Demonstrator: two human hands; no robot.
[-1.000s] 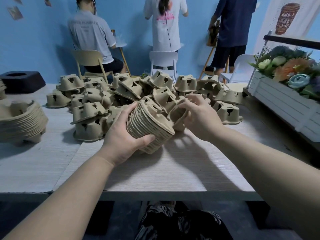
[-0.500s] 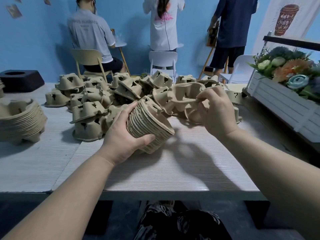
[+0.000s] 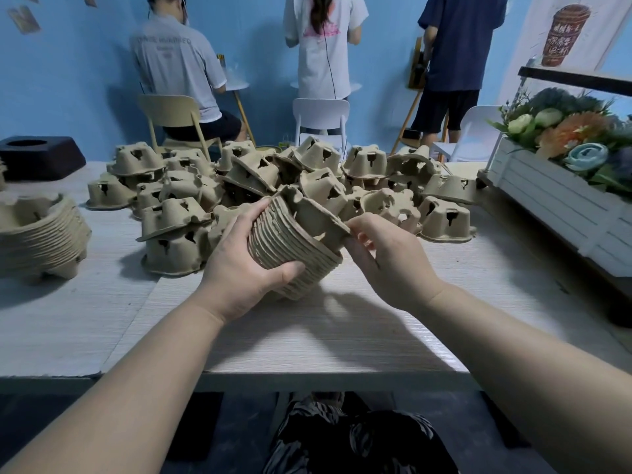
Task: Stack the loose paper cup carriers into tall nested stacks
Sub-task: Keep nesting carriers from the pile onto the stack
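Note:
A nested stack of brown pulp cup carriers (image 3: 290, 248) lies tilted on its side above the table, its open end facing right. My left hand (image 3: 242, 268) grips the stack from the left, thumb underneath. One carrier (image 3: 314, 213) sits on the stack's open end, and my right hand (image 3: 386, 254) pinches its right edge. Behind them a heap of loose carriers (image 3: 239, 179) lies upside down across the middle of the table. A second nested stack (image 3: 41, 234) stands at the left edge.
The pale wood-grain table (image 3: 325, 330) ends close to my body. A white planter of flowers (image 3: 561, 196) stands at the right. A black block (image 3: 37, 159) sits far left. Three people and chairs are beyond the table against the blue wall.
My right hand lifted a loose carrier from the heap, brought it left and down, and set it onto the open end of the stack. My left hand and the stack stayed in place.

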